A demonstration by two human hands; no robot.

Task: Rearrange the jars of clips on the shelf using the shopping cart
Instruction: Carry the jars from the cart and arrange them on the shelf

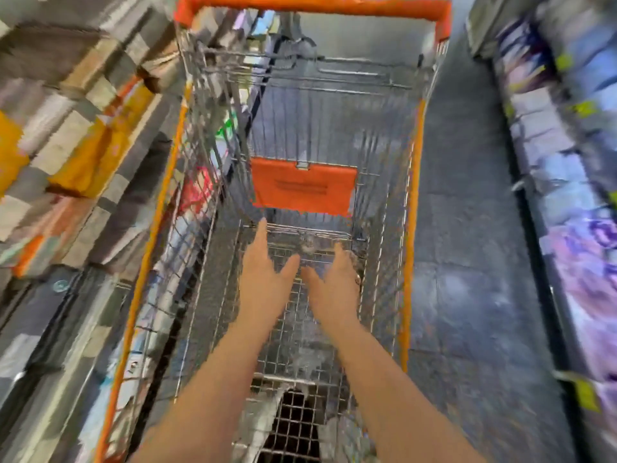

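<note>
The frame is heavily blurred by motion. A wire shopping cart with orange trim fills the middle of the head view, seen from above. Both my arms reach down into its basket. My left hand has straight fingers pointing toward the orange seat flap. My right hand lies beside it, thumb near my left thumb, fingers stretched forward. Just beyond my fingertips sits a small clear blurred object on the wire mesh; I cannot tell if it is a jar. Neither hand visibly holds anything.
Stocked shelves run close along the cart's left side. More shelves with purple and blue packs line the right, across a strip of grey floor. Clear blurred items lie in the near part of the basket.
</note>
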